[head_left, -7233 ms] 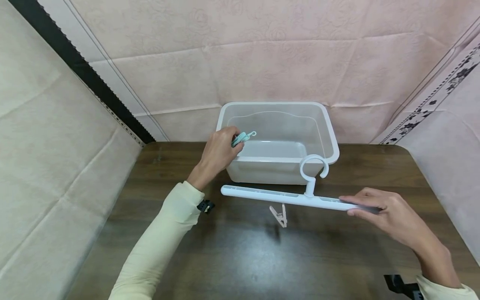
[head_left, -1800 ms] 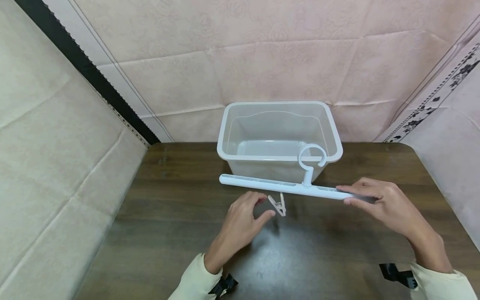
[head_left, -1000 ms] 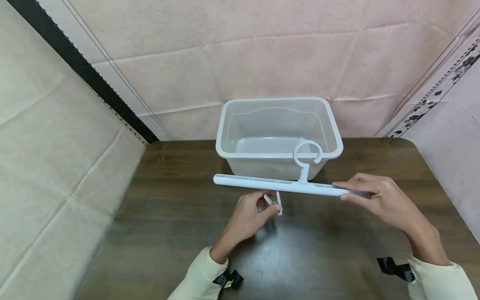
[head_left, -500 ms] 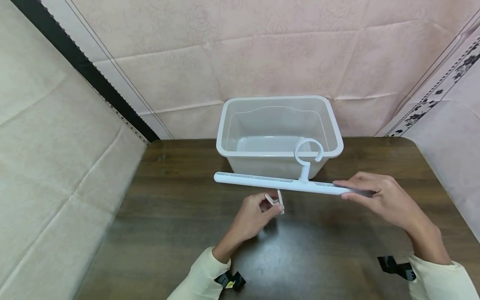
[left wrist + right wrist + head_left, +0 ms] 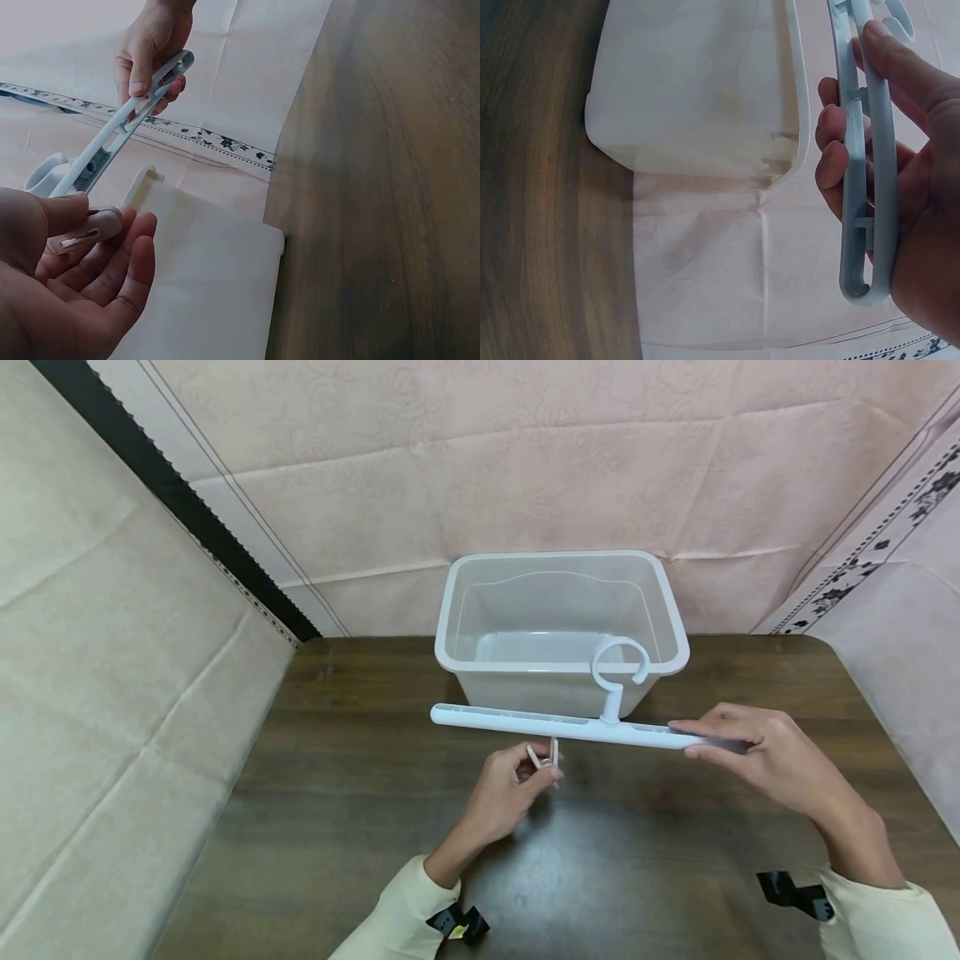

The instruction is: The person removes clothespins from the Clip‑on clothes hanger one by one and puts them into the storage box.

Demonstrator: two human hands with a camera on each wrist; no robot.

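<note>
A pale blue clothes hanger with a round hook stands level above the table, in front of the bin. My right hand grips its right end, fingers wrapped round the slotted bar, as the right wrist view shows. Just below the middle of the bar is a pale pink clothespin. My left hand pinches this clothespin between thumb and fingers, also seen in the left wrist view, where the clothespin lies close to the bar. Whether the clothespin still touches the hanger cannot be told.
A translucent white plastic bin stands at the back of the dark wooden table, behind the hanger. Its visible floor holds nothing. Patterned cloth hangs behind the table and on both sides.
Earlier my left hand held a light green hooked clip over the bin. It then came, without the clip, to the hanging clothespin and took hold of it. My right hand keeps gripping the hanger.
</note>
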